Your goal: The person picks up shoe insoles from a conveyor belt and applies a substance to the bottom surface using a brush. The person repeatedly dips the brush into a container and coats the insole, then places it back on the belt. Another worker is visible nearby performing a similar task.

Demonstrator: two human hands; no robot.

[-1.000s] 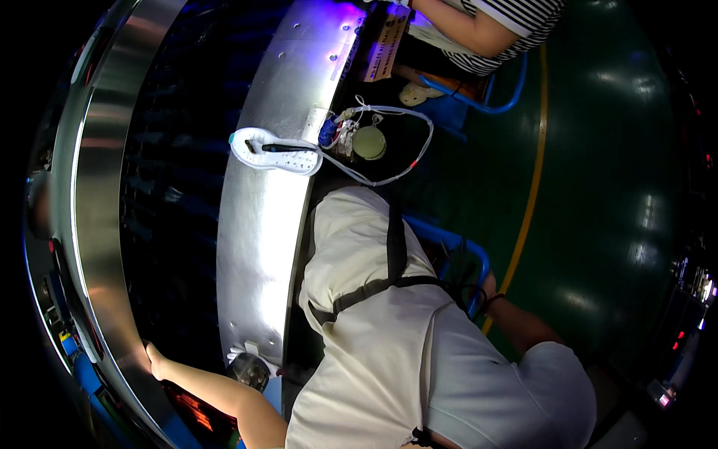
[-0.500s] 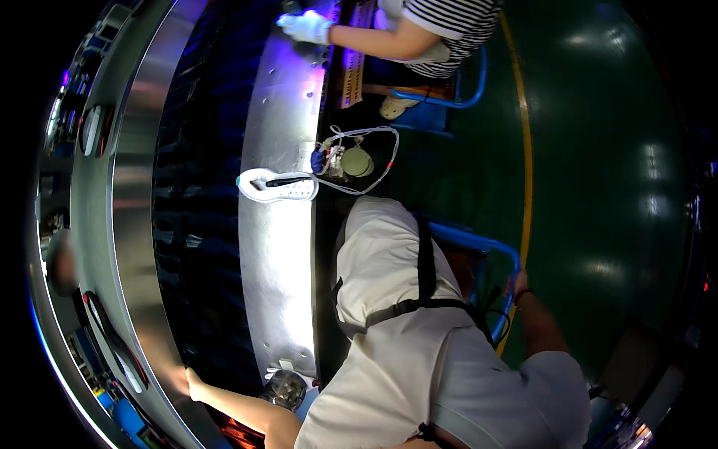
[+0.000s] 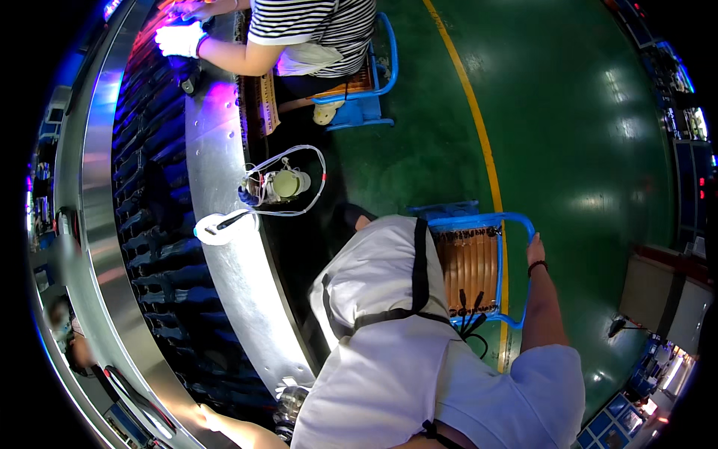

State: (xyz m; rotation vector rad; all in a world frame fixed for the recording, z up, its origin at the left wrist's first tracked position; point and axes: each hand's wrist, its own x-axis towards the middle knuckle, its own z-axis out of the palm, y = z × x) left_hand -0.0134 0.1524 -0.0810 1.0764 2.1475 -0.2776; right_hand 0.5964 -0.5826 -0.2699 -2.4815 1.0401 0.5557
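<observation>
My right hand (image 3: 535,248) is closed around the blue tubular frame of a chair (image 3: 479,216) at my right side; its slatted brown seat shows behind my body. Down at the lower left, my left hand (image 3: 209,417) rests at the metal rail (image 3: 170,400) of the line. It looks flat with nothing in it, though the fingers are partly lost in glare. On the steel bench strip (image 3: 238,280) ahead lies a white shoe sole (image 3: 217,238), with a black-handled brush or pen-like tool (image 3: 236,218) across it.
Beside the sole stand a pale green-lidded container (image 3: 286,183) and a looped white tube (image 3: 323,168). A glass jar (image 3: 290,404) is near my left arm. Dark strips (image 3: 168,284) cover the conveyor. A gloved co-worker (image 3: 310,30) sits farther along; a yellow line (image 3: 479,127) crosses the green floor.
The view has turned, and the bench and sole appear farther left. My body has shifted so more of the chair seat shows. My right hand still grips its frame; my left stays at the rail.
</observation>
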